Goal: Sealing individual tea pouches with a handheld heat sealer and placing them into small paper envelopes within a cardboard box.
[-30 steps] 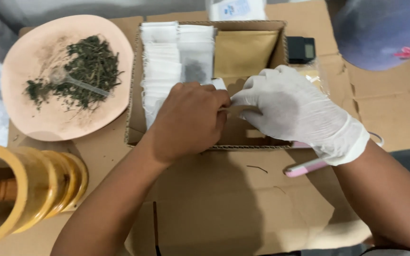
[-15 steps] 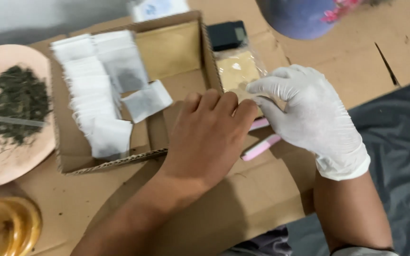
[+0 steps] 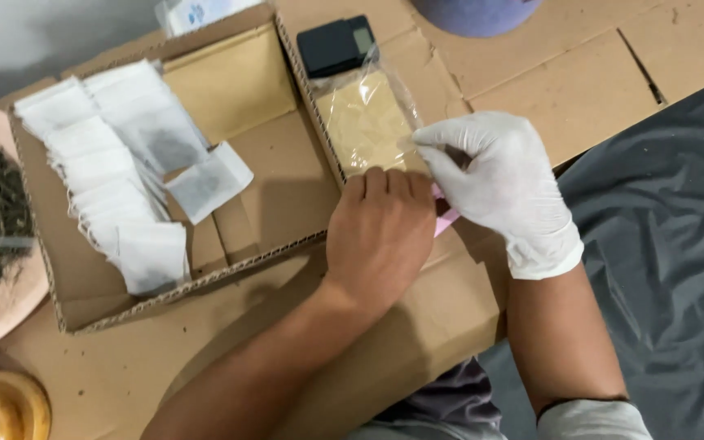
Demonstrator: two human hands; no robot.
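Cardboard covers the table [image 3: 580,73], and both hands now meet beside the shallow cardboard box [image 3: 279,175] rather than over it, as they did a moment ago; the view has also swung right, so the box and its white filter bags [image 3: 116,175] sit off to the left. The bare left hand [image 3: 380,236] lies knuckles up, its grip curled closed, on what cannot be seen. Just right of it and touching, the gloved right hand [image 3: 503,183] pinches the near edge of a clear plastic packet [image 3: 368,118] of tan sheets. By my reading, the work has shifted from the box to this packet. Its long axis runs away from the grip towards a black digital scale [image 3: 337,45] at its far end. A pink strip [image 3: 443,220] shows between the hands.
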